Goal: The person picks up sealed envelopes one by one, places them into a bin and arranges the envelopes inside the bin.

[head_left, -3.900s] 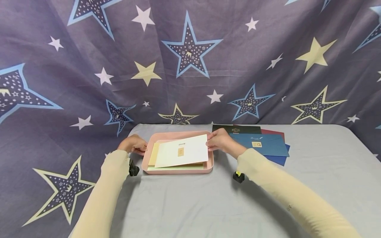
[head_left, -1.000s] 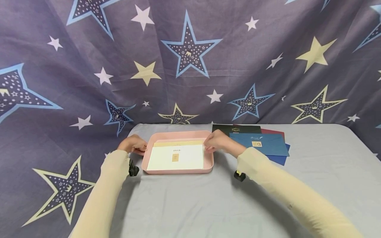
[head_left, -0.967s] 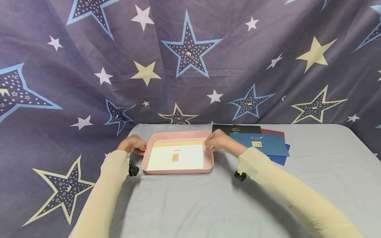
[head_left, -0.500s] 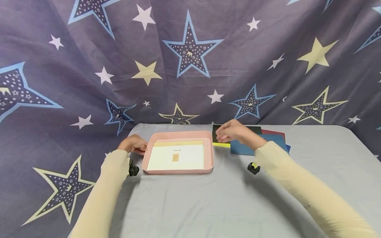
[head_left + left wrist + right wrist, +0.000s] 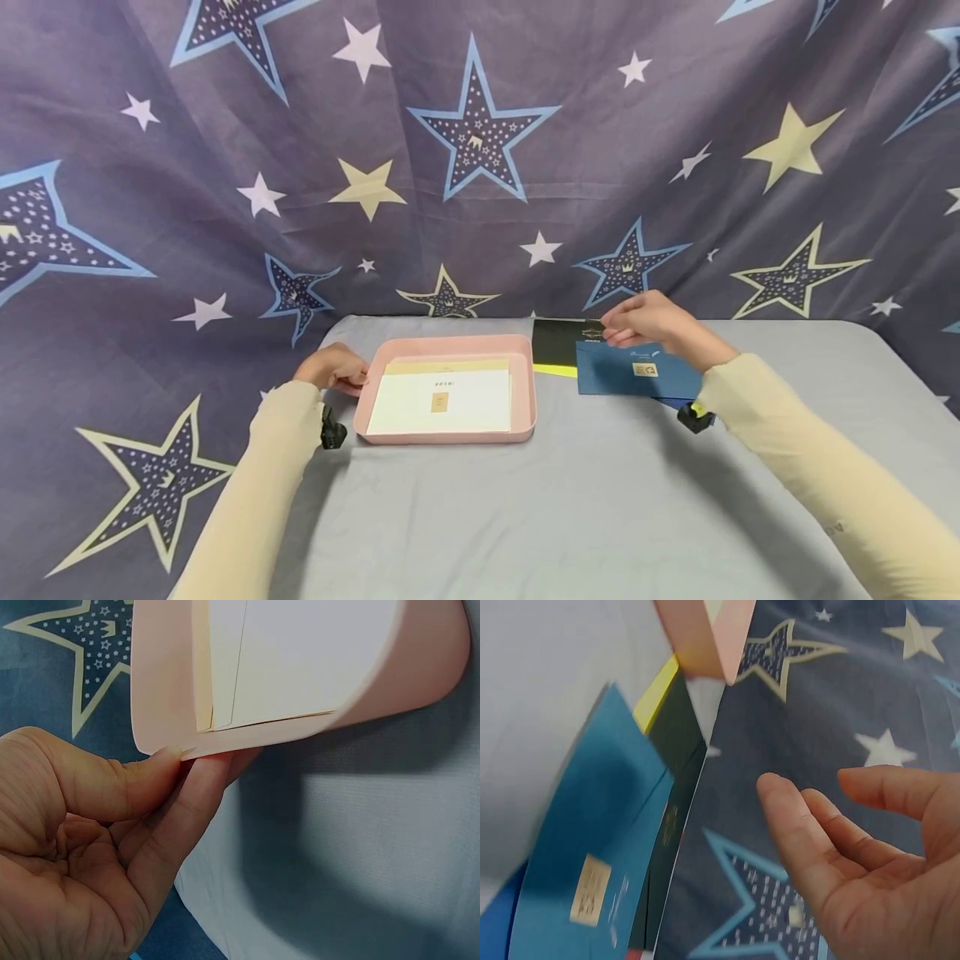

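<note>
My left hand (image 5: 335, 368) grips the left rim of the pink tray (image 5: 520, 433). In the left wrist view, the thumb presses on top of the rim with fingers beneath it. Inside the tray lies a white envelope (image 5: 476, 408) with a small tan label, over a pale yellow one (image 5: 491, 364). My right hand (image 5: 652, 325) is above the loose envelopes, holding nothing. Its thumb and fingers are apart in the right wrist view. Beneath it lie a teal-blue envelope (image 5: 611, 382) with a tan label and a black envelope (image 5: 553, 342) with gold print.
A bright yellow edge (image 5: 555, 370) shows from under the black envelope. A darker blue envelope (image 5: 502, 919) peeks out from the teal-blue one. All rest on the grey cloth-covered table (image 5: 480, 517), with a star-patterned curtain (image 5: 420, 225) behind it.
The white envelope, earlier tilted up in my right hand, now lies flat in the tray. My right hand has released it and moved right over the loose envelopes. The left hand stays put.
</note>
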`<action>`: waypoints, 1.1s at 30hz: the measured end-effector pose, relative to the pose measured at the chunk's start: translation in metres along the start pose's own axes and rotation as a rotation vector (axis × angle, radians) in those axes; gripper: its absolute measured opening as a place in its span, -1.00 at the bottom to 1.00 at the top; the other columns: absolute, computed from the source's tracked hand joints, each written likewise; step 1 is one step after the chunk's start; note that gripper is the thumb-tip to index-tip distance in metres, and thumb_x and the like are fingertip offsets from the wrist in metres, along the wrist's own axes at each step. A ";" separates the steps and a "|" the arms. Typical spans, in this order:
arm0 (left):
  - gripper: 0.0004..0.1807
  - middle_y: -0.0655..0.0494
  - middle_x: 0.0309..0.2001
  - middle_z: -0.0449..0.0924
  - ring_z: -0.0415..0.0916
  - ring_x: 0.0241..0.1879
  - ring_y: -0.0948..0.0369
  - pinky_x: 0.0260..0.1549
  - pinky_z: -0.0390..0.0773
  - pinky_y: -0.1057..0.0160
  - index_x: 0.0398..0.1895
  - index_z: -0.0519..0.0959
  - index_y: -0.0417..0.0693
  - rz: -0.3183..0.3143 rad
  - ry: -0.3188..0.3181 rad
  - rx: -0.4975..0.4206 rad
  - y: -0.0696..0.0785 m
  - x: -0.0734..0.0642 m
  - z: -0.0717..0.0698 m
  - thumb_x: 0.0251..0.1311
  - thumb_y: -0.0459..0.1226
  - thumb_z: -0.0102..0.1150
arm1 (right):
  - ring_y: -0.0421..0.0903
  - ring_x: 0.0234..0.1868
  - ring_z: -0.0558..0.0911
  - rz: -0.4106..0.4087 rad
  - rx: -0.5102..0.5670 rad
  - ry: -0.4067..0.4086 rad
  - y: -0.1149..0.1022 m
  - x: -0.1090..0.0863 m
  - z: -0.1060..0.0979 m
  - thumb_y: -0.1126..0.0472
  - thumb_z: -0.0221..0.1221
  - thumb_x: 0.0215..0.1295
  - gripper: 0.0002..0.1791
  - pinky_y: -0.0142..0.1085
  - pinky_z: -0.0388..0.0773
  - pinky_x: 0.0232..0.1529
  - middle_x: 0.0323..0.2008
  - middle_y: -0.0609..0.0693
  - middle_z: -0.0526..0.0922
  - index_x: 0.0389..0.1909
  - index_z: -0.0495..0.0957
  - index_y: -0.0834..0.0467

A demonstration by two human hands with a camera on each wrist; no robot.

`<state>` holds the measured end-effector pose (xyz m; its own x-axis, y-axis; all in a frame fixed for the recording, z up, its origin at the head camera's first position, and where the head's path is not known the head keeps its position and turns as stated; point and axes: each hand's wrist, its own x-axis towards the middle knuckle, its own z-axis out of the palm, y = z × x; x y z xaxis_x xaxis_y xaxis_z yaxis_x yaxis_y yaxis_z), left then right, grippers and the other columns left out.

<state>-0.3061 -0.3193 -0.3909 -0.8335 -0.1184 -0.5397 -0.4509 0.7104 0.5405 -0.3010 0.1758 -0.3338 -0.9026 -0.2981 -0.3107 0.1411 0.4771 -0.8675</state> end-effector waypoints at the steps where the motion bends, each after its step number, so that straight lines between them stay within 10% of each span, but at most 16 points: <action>1: -0.85 0.00 -0.38 0.44 0.55 -0.49 0.24 -0.43 0.72 0.38 -0.42 0.52 -0.27 -0.003 0.002 -0.004 0.000 0.000 0.000 0.23 -0.59 0.03 | -0.25 -0.24 0.76 0.005 0.006 0.004 0.003 -0.001 -0.004 0.22 0.08 0.53 -0.52 -0.37 0.75 -0.10 -0.15 0.02 0.76 0.31 0.42 0.45; 33: -0.77 0.02 -0.43 0.43 0.56 -0.50 0.25 -0.43 0.72 0.37 -0.51 0.42 -0.18 0.018 -0.019 0.001 -0.001 -0.004 0.001 0.24 -0.59 0.03 | -0.32 -0.55 0.67 0.184 -0.001 0.250 0.083 -0.025 -0.085 0.31 0.19 0.35 -0.47 -0.41 0.74 -0.37 -0.60 -0.18 0.64 0.17 0.35 0.63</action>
<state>-0.3022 -0.3186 -0.3906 -0.8353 -0.0928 -0.5419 -0.4357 0.7129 0.5495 -0.3016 0.2926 -0.3651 -0.9340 0.0063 -0.3573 0.3114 0.5047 -0.8052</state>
